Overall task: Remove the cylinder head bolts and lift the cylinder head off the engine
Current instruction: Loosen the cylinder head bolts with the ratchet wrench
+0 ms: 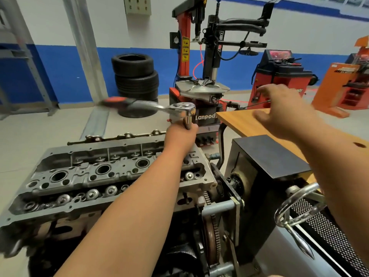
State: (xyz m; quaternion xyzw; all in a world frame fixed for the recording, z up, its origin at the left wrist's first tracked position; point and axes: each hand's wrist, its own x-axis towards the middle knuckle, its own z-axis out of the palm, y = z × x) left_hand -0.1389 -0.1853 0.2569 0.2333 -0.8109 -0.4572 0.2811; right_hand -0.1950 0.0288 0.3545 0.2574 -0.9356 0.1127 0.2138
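The bare aluminium cylinder head sits on the engine block, valve springs and spark plug wells showing. My left hand grips the chrome extension under the head of a ratchet wrench above the far right corner of the head. The ratchet's red and black handle points left and is motion-blurred. My right hand hovers open over the wooden table, fingers spread, holding nothing. The bolt under the socket is hidden by my left hand.
The engine hangs on a stand with a black gearbox and a chrome crank handle at the right. A wooden table stands beyond. A tyre changer, stacked tyres and a red wheel balancer fill the background.
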